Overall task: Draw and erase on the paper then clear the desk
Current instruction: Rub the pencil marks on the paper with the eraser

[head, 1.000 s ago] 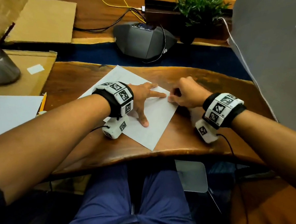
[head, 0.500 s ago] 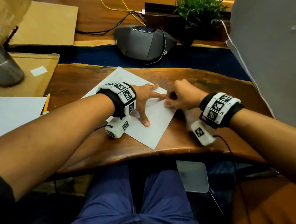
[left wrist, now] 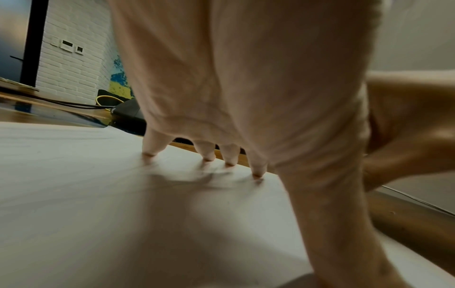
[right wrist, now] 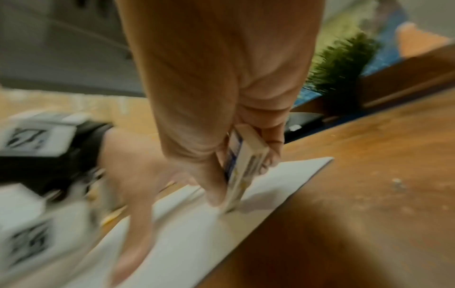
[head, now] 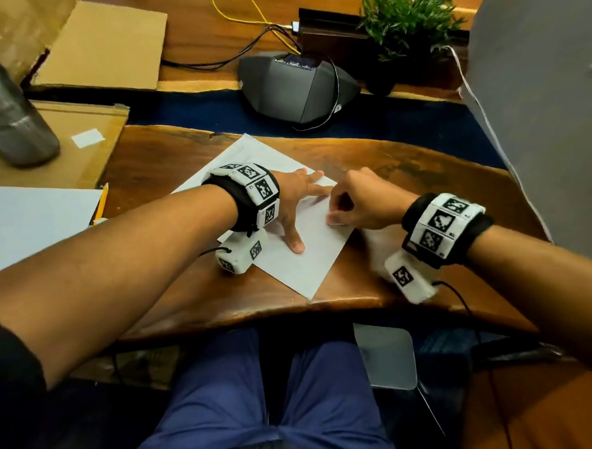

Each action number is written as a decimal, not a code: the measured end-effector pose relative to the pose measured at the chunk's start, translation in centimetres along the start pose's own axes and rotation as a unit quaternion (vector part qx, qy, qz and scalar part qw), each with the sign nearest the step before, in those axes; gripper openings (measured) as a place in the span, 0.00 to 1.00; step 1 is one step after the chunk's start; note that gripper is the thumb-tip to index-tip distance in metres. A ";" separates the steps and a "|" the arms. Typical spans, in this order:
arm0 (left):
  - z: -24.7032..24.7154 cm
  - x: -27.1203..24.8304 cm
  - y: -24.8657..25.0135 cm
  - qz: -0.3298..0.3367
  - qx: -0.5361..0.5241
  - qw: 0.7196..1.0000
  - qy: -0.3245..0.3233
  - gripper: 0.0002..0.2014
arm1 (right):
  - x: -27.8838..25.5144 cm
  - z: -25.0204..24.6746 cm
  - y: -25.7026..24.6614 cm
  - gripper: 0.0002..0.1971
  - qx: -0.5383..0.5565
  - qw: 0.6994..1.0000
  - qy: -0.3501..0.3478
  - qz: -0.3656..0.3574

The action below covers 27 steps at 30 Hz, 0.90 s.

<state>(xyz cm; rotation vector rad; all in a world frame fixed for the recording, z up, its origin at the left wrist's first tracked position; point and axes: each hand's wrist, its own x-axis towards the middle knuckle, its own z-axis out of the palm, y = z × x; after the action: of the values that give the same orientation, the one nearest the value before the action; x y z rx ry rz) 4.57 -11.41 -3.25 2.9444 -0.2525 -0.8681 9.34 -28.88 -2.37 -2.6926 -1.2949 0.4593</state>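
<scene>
A white sheet of paper [head: 306, 259] lies at an angle on the wooden desk [head: 410, 168]. My left hand [head: 297, 203] lies flat on the paper with its fingers spread, pressing it down; in the left wrist view its fingertips [left wrist: 208, 155] touch the paper [left wrist: 98, 194]. My right hand [head: 361, 202] pinches a white eraser [right wrist: 243, 163] in a blue-printed sleeve between thumb and fingers. The eraser's lower end touches the paper [right wrist: 197, 230] near its right edge. A yellow pencil [head: 101, 202] lies at the desk's left edge.
More white paper [head: 23, 223] lies at the left, beside a metal bottle [head: 12, 116] on cardboard [head: 101, 46]. A grey conference phone [head: 295, 87] with cables and a potted plant [head: 404, 27] stand at the back. A grey panel [head: 547, 117] rises at the right.
The right hand with the eraser has shifted slightly left and toward me over the paper; its wrist view is motion-blurred. The left hand stays pressed on the sheet.
</scene>
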 end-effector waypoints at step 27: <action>0.3 0.1 -0.4 0.004 -0.013 1.000 -0.002 0.72 | 1.6 -1.5 1.9 0.10 -0.004 0.999 0.038 0.025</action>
<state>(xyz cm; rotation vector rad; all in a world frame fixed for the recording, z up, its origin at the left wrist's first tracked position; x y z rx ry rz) 4.53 -11.01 -3.63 2.9163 -0.2505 -0.8701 12.17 -28.80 -1.75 -2.7251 -1.2154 0.3552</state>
